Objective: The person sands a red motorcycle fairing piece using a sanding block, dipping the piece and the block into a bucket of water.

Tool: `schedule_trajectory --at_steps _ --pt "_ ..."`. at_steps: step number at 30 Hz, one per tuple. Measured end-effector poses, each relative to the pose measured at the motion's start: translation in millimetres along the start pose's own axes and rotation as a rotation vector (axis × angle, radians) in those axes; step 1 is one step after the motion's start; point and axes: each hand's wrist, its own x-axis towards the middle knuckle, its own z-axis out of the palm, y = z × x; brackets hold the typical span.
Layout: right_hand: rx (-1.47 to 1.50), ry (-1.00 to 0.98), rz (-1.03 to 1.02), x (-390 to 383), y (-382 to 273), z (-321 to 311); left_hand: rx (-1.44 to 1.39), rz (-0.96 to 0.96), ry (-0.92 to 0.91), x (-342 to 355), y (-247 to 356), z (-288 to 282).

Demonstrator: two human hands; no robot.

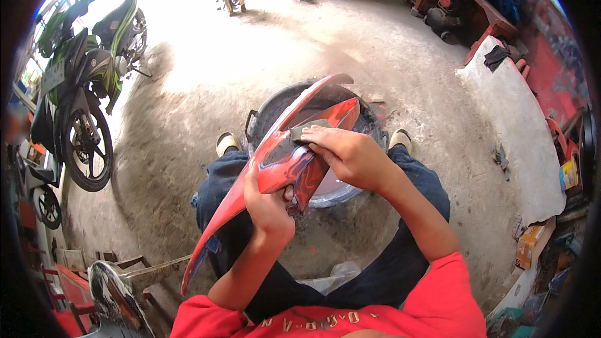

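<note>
A long, curved red panel (275,176), which looks like a motorcycle body panel, lies slantwise over my lap and above a dark round basin (379,134). Blue streaks and a dull grey patch mark its surface. My left hand (268,213) is closed around the panel's lower middle, thumb on top and fingers curled under its edge. My right hand (352,155) presses a grey-green piece of sandpaper (305,131) against the upper middle of the panel, next to the grey patch. The basin holds cloudy liquid, and the panel and my hands hide part of it.
Green-and-black motorcycles (87,94) stand at the left. A pale slab (510,131) runs along the right, with a black cloth (496,57) on it. A red bench (488,19) is at far right. A scuffed motorcycle part (116,294) sits at lower left.
</note>
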Motion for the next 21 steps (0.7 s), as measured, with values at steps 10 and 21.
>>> schedule_trajectory --at_steps 10,21 --pt "-0.145 0.104 0.019 -6 22 21 0.000 -0.001 0.071 2 -1 0" --pt "0.037 0.021 -0.095 -2 0 34 0.081 0.020 0.078 1 -4 -4"
